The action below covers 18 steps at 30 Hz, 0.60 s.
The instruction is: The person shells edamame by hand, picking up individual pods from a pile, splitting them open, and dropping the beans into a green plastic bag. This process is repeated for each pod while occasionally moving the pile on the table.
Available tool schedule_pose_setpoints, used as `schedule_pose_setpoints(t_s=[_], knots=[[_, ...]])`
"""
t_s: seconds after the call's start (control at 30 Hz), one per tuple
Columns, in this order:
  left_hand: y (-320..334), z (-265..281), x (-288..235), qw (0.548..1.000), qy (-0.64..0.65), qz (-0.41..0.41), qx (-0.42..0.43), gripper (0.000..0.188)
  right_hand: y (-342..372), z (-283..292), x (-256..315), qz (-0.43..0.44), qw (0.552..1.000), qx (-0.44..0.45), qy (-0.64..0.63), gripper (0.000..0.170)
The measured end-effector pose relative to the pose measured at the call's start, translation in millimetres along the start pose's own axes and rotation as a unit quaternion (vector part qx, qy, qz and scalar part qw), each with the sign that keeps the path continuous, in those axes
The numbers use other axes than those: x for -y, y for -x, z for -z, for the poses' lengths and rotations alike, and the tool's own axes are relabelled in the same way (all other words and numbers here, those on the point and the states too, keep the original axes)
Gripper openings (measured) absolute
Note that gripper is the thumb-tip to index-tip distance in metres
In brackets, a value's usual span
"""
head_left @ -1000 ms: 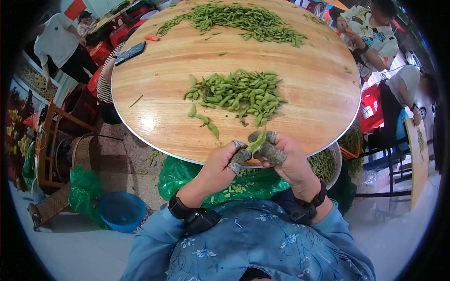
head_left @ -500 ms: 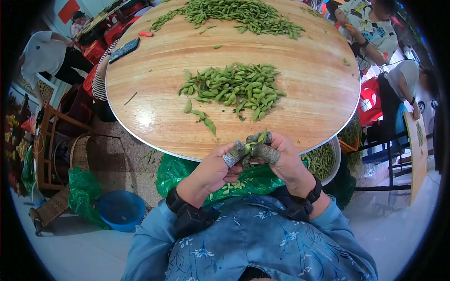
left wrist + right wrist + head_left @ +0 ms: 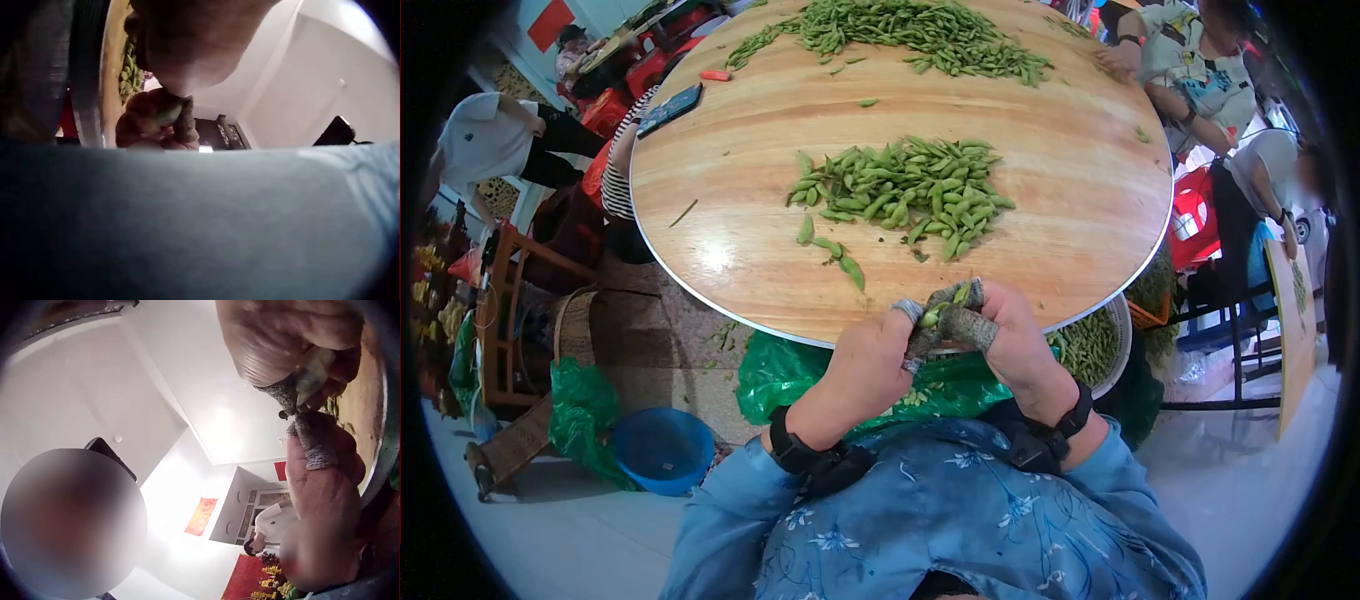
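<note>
Over the near edge of the round wooden table (image 3: 730, 215), both hands meet around a green soybean pod (image 3: 931, 318). My left hand (image 3: 862, 362) pinches the pod from the left with finger and thumb. From the right, my right hand (image 3: 1022, 338) grips it, its fingers curled in. Grey knitted covers (image 3: 967, 327) sheath fingers of both hands and hide much of the pod. In the right wrist view, a pale green pod piece (image 3: 315, 376) shows within the right hand's curled fingers. Just beyond the hands lies a heap of soybean pods (image 3: 910, 190).
A larger pod heap (image 3: 910, 42) lies at the table's far side, with a phone (image 3: 670, 110) at left. Below the edge are a green plastic bag (image 3: 785, 375) and a basin of pods (image 3: 1115, 345). A blue basin (image 3: 662, 450) stands on the floor. People surround the table.
A second ago the pod stood long and visible between the hands; now the fingers cover most of it. The left hand has turned over it. The person at far right now reaches the table's edge.
</note>
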<state>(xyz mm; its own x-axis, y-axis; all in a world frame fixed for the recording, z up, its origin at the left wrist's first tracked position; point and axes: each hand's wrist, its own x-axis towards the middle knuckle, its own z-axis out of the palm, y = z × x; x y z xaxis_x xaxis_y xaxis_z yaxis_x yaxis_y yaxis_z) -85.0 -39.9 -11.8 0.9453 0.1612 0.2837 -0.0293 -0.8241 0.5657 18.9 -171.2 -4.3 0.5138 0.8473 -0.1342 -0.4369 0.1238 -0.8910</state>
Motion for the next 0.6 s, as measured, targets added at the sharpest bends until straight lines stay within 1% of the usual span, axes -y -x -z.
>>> schedule_pose_setpoints(t_s=[0.03, 0.07, 0.1, 0.13, 0.17, 0.2, 0.23, 0.27, 0.3, 0.33, 0.37, 0.4, 0.43, 0.47, 0.5, 0.53, 0.57, 0.6], knots=[[1, 0, 1, 1.0, -0.003, 0.0, -0.003, 0.011, 1, -1, 0, 0.004, 1.0, 0.013, -0.016, 0.015], [1, -2, 3, 0.996, 0.09, -0.002, 0.002, 0.012, 1, -1, 0, 0.007, 1.0, 0.016, -0.016, 0.015], [0, -2, 4, 0.983, 0.183, -0.004, 0.006, 0.014, 1, -1, -1, 0.039, 0.999, 0.016, 0.006, 0.015], [-1, -1, 3, 0.983, 0.181, -0.005, 0.004, 0.014, 2, -1, -1, 0.07, 0.997, 0.015, 0.028, 0.015], [-3, 2, -1, 0.962, 0.269, 0.034, 0.03, 0.015, 3, -1, 0, 0.072, 0.997, 0.017, 0.029, 0.015], [-4, 4, -3, 0.931, 0.354, 0.071, 0.055, 0.015, 4, -1, 1, 0.074, 0.996, 0.012, 0.051, 0.015], [-5, 2, -1, 0.932, 0.352, 0.069, 0.054, 0.015, 5, 0, 2, 0.077, 0.994, 0.007, 0.073, 0.014], [-3, -1, 2, 0.892, 0.428, 0.121, 0.078, 0.017, 5, 0, 1, 0.08, 0.994, 0.009, 0.073, 0.014], [-3, 0, 2, 0.844, 0.498, 0.17, 0.101, 0.019, 4, 1, -1, 0.094, 0.99, 0.0, 0.103, 0.014], [-3, 1, 0, 0.847, 0.494, 0.168, 0.099, 0.019, 3, 2, -1, 0.109, 0.985, -0.01, 0.132, 0.014], [-4, 5, -5, 0.928, 0.347, 0.128, 0.044, 0.018, 4, 1, 0, 0.113, 0.985, -0.006, 0.133, 0.014], [-4, 7, -8, 0.978, 0.188, 0.086, -0.014, 0.018, 5, 0, 1, 0.117, 0.98, -0.018, 0.16, 0.015], [-4, 7, -5, 0.979, 0.183, 0.087, -0.019, 0.018, 5, -1, 2, 0.12, 0.975, -0.029, 0.186, 0.015], [-3, 6, 1, 0.993, 0.116, 0.01, -0.024, 0.022, 6, -1, 0, 0.123, 0.975, -0.023, 0.185, 0.015], [-3, 5, 5, 0.996, 0.048, -0.068, -0.028, 0.028, 5, 0, 0, 0.119, 0.974, -0.016, 0.191, 0.015], [-2, 5, 4, 0.995, 0.063, -0.068, -0.024, 0.032, 5, 1, 0, 0.115, 0.974, -0.009, 0.196, 0.015], [-1, 4, 5, 0.996, 0.057, -0.069, -0.029, 0.032, 5, 1, 0, 0.12, 0.973, -0.004, 0.196, 0.015], [-1, 3, 7, 0.992, 0.107, -0.064, -0.015, 0.033, 5, 0, 2, 0.107, 0.982, 0.015, 0.154, 0.015]])
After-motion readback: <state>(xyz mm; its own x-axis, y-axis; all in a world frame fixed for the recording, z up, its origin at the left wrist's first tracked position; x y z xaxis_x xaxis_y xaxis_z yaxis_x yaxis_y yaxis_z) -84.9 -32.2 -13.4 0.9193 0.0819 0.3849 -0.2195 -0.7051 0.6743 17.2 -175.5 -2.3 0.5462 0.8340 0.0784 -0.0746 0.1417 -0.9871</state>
